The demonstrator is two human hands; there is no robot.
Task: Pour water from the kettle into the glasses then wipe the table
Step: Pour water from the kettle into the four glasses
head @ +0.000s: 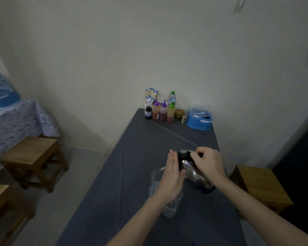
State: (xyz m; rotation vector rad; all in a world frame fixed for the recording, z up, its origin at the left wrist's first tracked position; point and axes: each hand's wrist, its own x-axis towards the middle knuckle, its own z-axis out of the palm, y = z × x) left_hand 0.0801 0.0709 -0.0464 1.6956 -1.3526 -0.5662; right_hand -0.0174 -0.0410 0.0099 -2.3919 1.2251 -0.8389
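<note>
Tilting over the grey table (132, 157), steel kettle (196, 173) at centre, spout leaning toward 9 o'clock above a clear glass (171, 206) standing just below. Right hand (209, 162) clamped on the black handle at 12 o'clock of the kettle. Left hand (172, 176) flat, fingers straight and together, pressed against the kettle's side.

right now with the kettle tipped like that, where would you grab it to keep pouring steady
Grip the kettle by its black handle on top, coming from the right, as the right hand does now. The steel body is round and slick, and it leans left toward the glass, so the left hand only braces flat against its side.
</note>
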